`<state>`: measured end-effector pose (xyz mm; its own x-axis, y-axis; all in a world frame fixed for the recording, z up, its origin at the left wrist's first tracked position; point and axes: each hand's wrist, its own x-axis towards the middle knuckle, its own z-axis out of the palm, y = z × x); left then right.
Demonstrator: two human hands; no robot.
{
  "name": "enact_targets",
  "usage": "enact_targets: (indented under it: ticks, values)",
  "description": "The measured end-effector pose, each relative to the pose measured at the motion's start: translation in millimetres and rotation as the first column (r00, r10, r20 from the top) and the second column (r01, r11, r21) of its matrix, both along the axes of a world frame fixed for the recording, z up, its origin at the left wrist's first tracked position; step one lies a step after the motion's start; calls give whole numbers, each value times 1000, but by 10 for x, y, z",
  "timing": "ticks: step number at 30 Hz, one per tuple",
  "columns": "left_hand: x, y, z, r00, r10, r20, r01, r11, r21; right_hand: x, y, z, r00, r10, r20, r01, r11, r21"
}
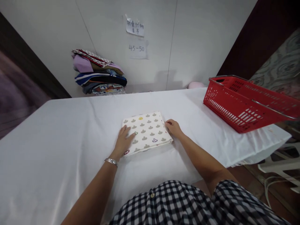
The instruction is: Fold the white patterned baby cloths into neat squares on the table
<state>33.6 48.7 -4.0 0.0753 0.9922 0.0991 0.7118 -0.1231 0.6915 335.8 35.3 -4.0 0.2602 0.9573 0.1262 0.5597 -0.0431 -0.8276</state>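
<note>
A folded cream cloth (147, 131) printed with small grey shapes lies flat in the middle of the white-covered table (58, 131). My left hand (123, 141) rests flat on its near left corner, fingers spread, a silver bracelet on the wrist. At the cloth's right edge my right hand (173, 128) has its fingers curled against the fold. Neither hand lifts the cloth.
A stack of folded colourful clothes (99, 73) sits at the table's far edge against the wall. A red plastic basket (246, 103) stands on the right end of the table. Two paper notes (136, 37) hang on the wall. White plastic furniture (281, 168) stands lower right.
</note>
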Motion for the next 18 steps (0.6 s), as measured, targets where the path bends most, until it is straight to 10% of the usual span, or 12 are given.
enact_targets:
  ticks: [9, 18]
  values:
    - [-94, -560, -39, 972, -224, -75, 236, 936, 262, 69, -875, -23, 992, 126, -18, -120, 973, 198]
    - [-157, -694, -111, 917, -278, -287, 366, 872, 325, 5, -1005, -182, 902, 253, 349, -326, 931, 166]
